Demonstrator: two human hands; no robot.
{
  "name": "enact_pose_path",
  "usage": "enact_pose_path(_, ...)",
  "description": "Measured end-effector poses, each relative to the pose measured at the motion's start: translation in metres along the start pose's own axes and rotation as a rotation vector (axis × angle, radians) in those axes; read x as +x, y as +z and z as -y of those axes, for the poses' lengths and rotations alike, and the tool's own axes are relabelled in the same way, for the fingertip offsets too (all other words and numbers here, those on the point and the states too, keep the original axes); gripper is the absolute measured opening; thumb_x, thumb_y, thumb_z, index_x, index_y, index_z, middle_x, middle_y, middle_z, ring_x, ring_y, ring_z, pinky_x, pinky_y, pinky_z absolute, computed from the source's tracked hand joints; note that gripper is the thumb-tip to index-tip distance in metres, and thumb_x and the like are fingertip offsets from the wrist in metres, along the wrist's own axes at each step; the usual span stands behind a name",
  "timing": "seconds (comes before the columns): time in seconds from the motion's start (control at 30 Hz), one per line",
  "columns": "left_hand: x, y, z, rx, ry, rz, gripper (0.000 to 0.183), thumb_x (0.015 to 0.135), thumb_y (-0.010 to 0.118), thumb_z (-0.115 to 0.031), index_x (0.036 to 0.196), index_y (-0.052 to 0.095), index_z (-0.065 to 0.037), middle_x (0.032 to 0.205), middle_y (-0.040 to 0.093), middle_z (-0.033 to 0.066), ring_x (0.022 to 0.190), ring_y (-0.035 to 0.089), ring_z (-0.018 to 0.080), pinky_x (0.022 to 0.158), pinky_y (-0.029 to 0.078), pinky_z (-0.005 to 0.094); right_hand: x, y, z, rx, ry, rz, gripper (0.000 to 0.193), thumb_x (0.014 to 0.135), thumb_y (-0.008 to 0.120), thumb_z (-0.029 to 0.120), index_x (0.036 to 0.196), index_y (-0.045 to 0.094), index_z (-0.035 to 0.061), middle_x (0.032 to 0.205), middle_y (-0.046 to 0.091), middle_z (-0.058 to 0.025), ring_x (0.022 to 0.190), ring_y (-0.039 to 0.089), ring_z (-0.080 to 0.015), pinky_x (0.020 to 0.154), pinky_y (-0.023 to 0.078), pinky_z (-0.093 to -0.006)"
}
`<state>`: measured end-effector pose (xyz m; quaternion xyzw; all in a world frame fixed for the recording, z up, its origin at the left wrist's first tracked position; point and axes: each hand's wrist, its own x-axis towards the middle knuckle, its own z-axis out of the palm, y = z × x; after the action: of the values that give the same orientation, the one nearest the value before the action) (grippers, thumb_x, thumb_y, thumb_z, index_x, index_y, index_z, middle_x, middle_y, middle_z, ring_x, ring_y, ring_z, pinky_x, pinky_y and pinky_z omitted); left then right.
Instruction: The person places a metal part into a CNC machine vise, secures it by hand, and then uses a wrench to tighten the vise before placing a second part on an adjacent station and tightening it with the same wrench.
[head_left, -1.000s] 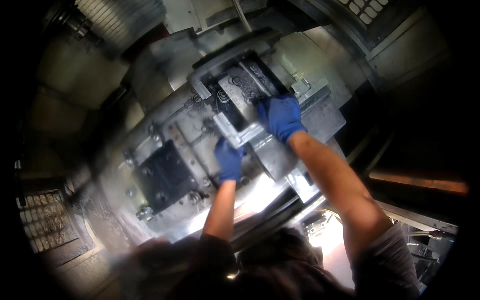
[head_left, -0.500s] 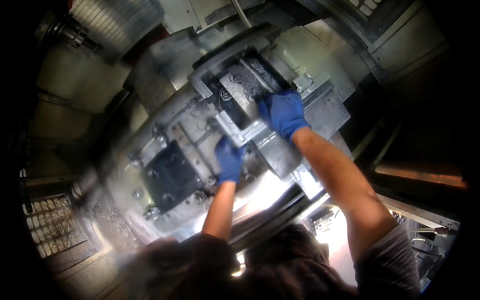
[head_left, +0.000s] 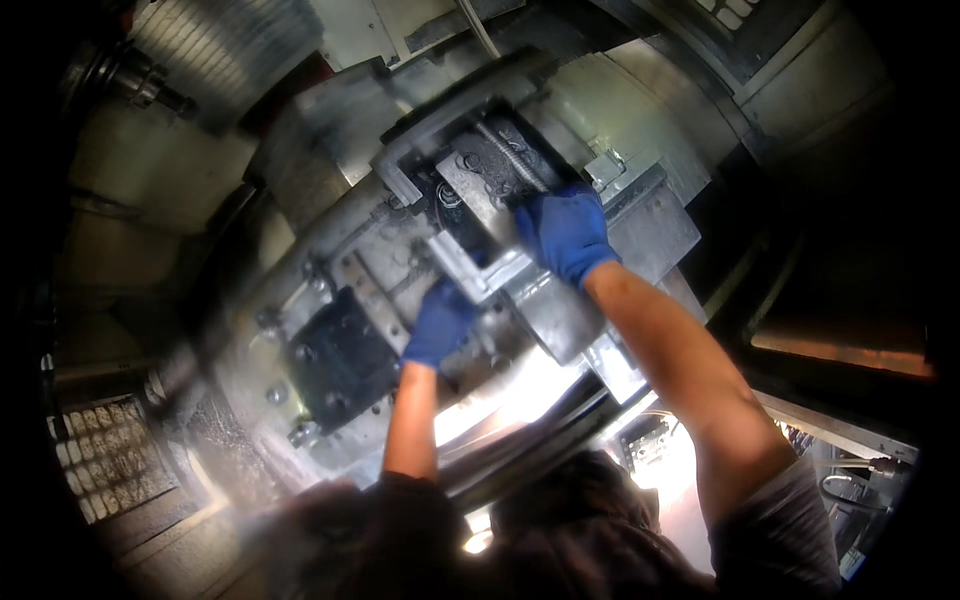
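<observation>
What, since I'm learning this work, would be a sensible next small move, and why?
Perhaps settle the left hand against the bright metal bracket: it is close beside it, contact unclear, while the right hand is at the ribbed rod's lower end.

Dark cylinder (head_left: 150,85) upper left, beside ribbed panel (head_left: 215,50). Dirty grate (head_left: 105,455) lower left. Mesh window (head_left: 728,14) top right. Orange-brown strip (head_left: 840,353) far right, hose fitting (head_left: 882,466) below it.
</observation>
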<state>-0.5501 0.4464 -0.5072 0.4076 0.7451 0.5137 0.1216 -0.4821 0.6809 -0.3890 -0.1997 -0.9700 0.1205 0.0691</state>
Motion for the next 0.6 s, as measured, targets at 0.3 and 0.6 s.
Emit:
enact_pose_path(0.3,0.122,-0.069,0.051,0.207,-0.092,-0.092,0.034,0.093,0.051,-0.029,0.118,0.062,-0.009,0.118,0.065,0.0149,0.105,0.063,0.0307,0.091,0.05,0.0405,0.0,-0.013,0.006,0.025,-0.093,-0.05,0.035,0.09,0.05,0.037,0.074,0.07,0.0135,0.069,0.065,-0.0174,0.063,0.062,-0.037,0.067,0.048,-0.0464)
enact_pose_path(0.6,0.155,-0.041,0.093,-0.663,-0.262,-0.219,0.022,0.085,0.056,-0.019,0.101,0.065,-0.007,0.099,0.066,0.0175,0.097,0.062,0.0356,0.084,0.052,0.0443,0.001,-0.026,0.011,-0.066,-0.118,0.031,0.028,0.089,0.049,0.031,0.081,0.07,0.0143,0.072,0.068,-0.0154,0.068,0.065,-0.0349,0.071,0.046,-0.0465)
